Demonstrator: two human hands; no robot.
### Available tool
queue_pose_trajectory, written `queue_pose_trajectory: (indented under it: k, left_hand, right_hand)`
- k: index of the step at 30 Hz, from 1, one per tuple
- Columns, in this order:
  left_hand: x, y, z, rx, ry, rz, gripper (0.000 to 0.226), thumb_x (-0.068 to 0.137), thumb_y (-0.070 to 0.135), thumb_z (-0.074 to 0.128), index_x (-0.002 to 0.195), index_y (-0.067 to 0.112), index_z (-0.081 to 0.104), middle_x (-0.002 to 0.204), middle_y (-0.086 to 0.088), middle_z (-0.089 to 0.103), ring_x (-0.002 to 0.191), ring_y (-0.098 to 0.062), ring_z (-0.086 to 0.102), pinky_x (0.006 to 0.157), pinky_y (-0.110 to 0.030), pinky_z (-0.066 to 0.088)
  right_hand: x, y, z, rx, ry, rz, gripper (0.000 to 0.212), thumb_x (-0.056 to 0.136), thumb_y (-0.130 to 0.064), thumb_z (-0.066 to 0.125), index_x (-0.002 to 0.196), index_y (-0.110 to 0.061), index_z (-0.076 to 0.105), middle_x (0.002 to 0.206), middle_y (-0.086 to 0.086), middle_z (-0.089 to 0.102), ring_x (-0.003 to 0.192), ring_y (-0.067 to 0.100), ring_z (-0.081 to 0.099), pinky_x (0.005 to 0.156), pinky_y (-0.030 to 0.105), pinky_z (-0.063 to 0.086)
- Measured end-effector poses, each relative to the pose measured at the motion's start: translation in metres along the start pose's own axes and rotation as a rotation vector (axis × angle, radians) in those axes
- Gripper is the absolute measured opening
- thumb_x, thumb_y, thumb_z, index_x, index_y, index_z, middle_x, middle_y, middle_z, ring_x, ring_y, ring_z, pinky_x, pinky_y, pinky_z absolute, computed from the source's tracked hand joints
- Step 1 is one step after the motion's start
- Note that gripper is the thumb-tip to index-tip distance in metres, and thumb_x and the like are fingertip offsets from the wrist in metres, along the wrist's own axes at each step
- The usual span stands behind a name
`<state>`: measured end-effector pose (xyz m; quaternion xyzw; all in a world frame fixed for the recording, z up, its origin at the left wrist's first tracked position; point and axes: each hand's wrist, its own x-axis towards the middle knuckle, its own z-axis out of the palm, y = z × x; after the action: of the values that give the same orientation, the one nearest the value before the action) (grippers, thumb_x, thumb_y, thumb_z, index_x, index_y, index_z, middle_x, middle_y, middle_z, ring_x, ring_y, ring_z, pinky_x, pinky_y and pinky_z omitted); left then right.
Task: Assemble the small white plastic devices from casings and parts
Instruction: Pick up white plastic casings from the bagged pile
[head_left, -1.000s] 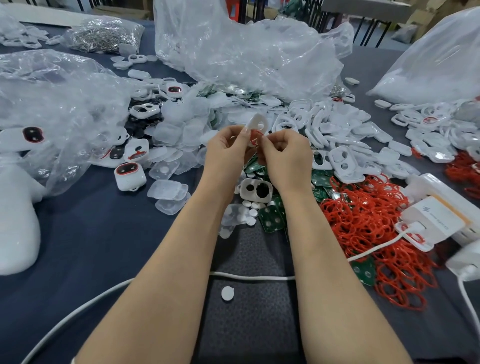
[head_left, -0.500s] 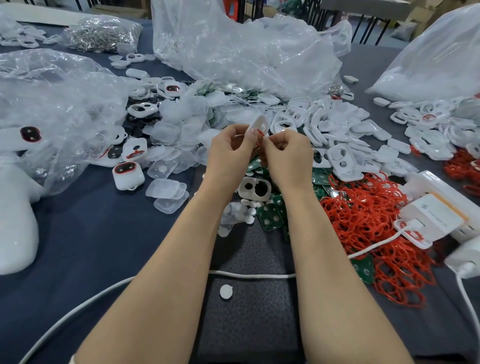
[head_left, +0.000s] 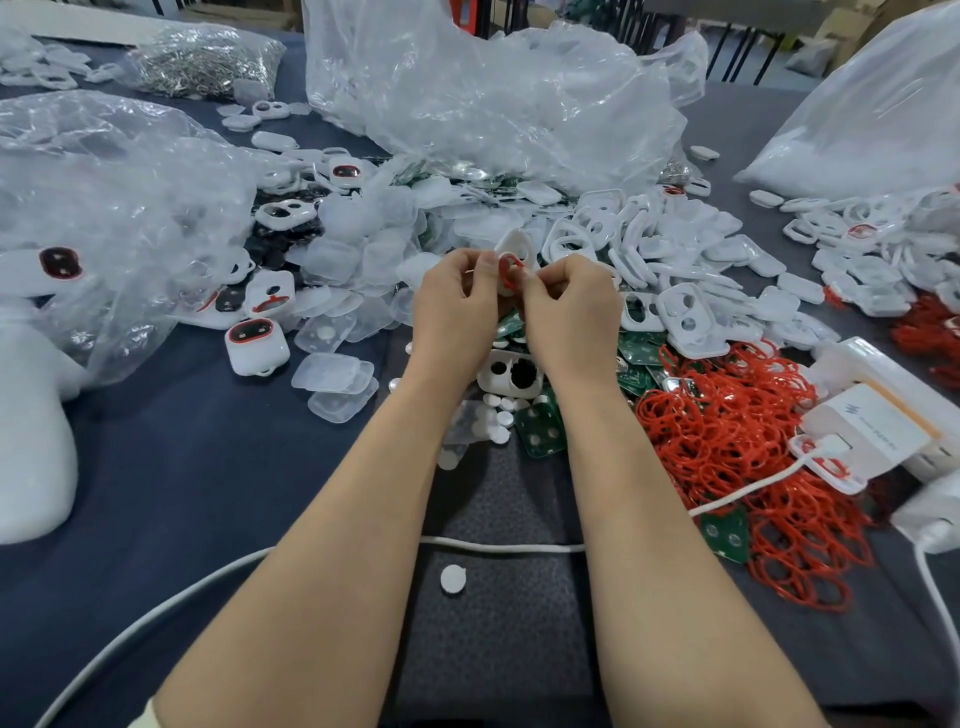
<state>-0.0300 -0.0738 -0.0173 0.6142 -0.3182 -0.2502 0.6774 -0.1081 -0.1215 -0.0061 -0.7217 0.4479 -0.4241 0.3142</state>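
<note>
Above the middle of the table my left hand (head_left: 457, 301) and my right hand (head_left: 569, 306) meet, fingers curled. Between them they hold a small white casing (head_left: 514, 247) with a red rubber ring (head_left: 506, 270) against it. The left fingers grip the casing; the right fingertips pinch the ring at its edge. Below my hands another white casing (head_left: 511, 371) with two holes lies on the table, next to green circuit boards (head_left: 540, 426) and small white discs (head_left: 496, 415).
A pile of red rings (head_left: 727, 441) lies at the right, white frames (head_left: 649, 244) beyond it. Clear plastic covers (head_left: 337, 376) and finished devices (head_left: 254, 345) lie left. Big plastic bags (head_left: 493, 88) stand behind. A white charger (head_left: 872, 421) and cable (head_left: 498, 546) cross the near table.
The red ring shows more fully against the casing between my fingertips. Both hands stay in nearly the same spot.
</note>
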Motion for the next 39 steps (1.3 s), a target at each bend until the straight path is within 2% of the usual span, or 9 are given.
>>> queue_pose_trajectory:
  k: [3,7,14,18,22,29,34,39]
  left_hand:
    - [0.0012,0.0009,0.0000,-0.080,0.014,-0.073,0.021,0.101,0.015,0.044,0.087,0.011,0.060,0.099,-0.020,0.069,0.099,-0.032,0.067,0.091,-0.042,0.054]
    - [0.0022,0.0030,-0.0004,-0.242,0.036,-0.173,0.021,0.102,0.012,0.043,0.091,0.005,0.059,0.096,-0.017,0.068,0.095,-0.027,0.068,0.085,-0.030,0.056]
    - [-0.0020,0.0043,0.0001,-0.086,0.019,-0.077,0.021,0.101,0.014,0.045,0.087,0.012,0.061,0.092,-0.014,0.070,0.095,-0.027,0.069,0.085,-0.032,0.057]
    - [-0.0027,0.0054,0.0000,-0.093,0.030,-0.085,0.021,0.101,0.015,0.045,0.092,0.008,0.063,0.089,-0.012,0.070,0.091,-0.024,0.069,0.083,-0.029,0.057]
    - [-0.0040,0.0063,0.0009,-0.126,0.015,-0.074,0.018,0.099,0.019,0.051,0.090,0.008,0.061,0.082,-0.008,0.069,0.079,-0.014,0.069,0.076,-0.024,0.058]
    - [-0.0035,0.0054,0.0002,-0.126,0.035,-0.061,0.013,0.099,0.012,0.050,0.092,0.006,0.060,0.076,-0.006,0.067,0.075,-0.014,0.067,0.069,-0.020,0.056]
    - [-0.0023,0.0048,0.0013,-0.068,0.049,-0.062,0.023,0.102,0.016,0.043,0.088,0.011,0.061,0.096,-0.018,0.070,0.097,-0.030,0.068,0.092,-0.042,0.054]
    - [-0.0041,0.0071,0.0009,-0.053,0.049,-0.056,0.024,0.102,0.016,0.043,0.084,0.016,0.059,0.089,-0.008,0.069,0.095,-0.025,0.068,0.090,-0.039,0.055]
  right_hand:
    - [-0.0008,-0.0003,0.0010,-0.011,-0.005,-0.024,0.021,0.091,-0.028,0.064,0.081,-0.009,0.061,0.073,-0.002,0.057,0.076,0.017,0.056,0.067,0.025,0.042]
    - [-0.0025,-0.0011,0.0022,-0.021,-0.024,-0.044,0.021,0.091,-0.026,0.064,0.077,-0.013,0.058,0.066,-0.008,0.053,0.073,0.017,0.056,0.063,0.023,0.040]
    - [-0.0009,0.0000,-0.0013,-0.020,-0.021,-0.050,0.019,0.090,-0.024,0.064,0.079,-0.010,0.060,0.064,-0.012,0.050,0.073,0.015,0.053,0.063,0.021,0.037]
    - [-0.0004,-0.0001,-0.0019,-0.018,-0.028,-0.052,0.019,0.090,-0.025,0.065,0.079,-0.010,0.060,0.064,-0.013,0.050,0.072,0.014,0.053,0.063,0.020,0.036]
    - [0.0001,0.0004,-0.0027,-0.015,-0.029,-0.052,0.016,0.091,-0.022,0.064,0.079,-0.011,0.060,0.065,-0.013,0.051,0.071,0.013,0.054,0.061,0.016,0.036]
    - [0.0005,0.0001,-0.0016,-0.024,-0.022,-0.048,0.017,0.090,-0.022,0.064,0.077,-0.012,0.059,0.065,-0.010,0.052,0.072,0.013,0.054,0.058,0.016,0.034]
    - [0.0015,0.0007,-0.0027,-0.006,-0.017,-0.041,0.020,0.089,-0.024,0.066,0.075,-0.013,0.058,0.064,-0.012,0.051,0.067,0.011,0.051,0.056,0.017,0.034]
    - [0.0017,-0.0005,-0.0031,-0.005,-0.031,-0.055,0.020,0.088,-0.025,0.068,0.077,-0.011,0.061,0.063,-0.011,0.051,0.059,0.002,0.048,0.054,0.006,0.036]
